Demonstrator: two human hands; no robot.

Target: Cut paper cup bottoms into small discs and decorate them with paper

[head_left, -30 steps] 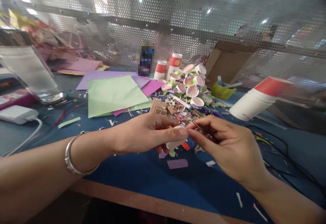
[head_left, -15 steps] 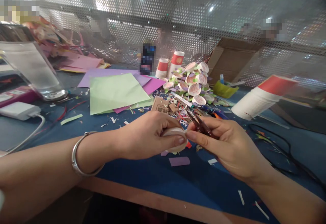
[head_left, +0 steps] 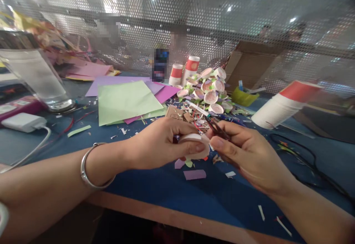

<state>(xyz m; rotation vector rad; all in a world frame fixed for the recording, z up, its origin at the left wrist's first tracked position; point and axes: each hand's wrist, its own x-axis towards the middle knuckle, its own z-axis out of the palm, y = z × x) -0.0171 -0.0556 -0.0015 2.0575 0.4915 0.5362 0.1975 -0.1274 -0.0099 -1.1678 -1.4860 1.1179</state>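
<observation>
My left hand [head_left: 163,144] is closed round a small white round cup bottom [head_left: 197,146], thumb pressed on its front. My right hand [head_left: 244,151] is closed on a thin dark tool [head_left: 217,128], perhaps small scissors or tweezers, whose tip sits just above the white piece. Both hands hover over the blue table top [head_left: 166,188], close together near its front edge. A silver bangle [head_left: 88,168] circles my left wrist.
A heap of decorated cup bottoms [head_left: 210,88] and paper scraps lies behind my hands. Green and purple paper sheets [head_left: 124,101] lie at left. A stack of paper cups [head_left: 283,105] lies on its side at right; a glass [head_left: 39,81], charger [head_left: 23,122], cardboard box [head_left: 249,68] and mesh wall stand around.
My left hand has turned the white piece so its rim faces up more. My right hand with the tool shifted slightly up and right. The view barely moved.
</observation>
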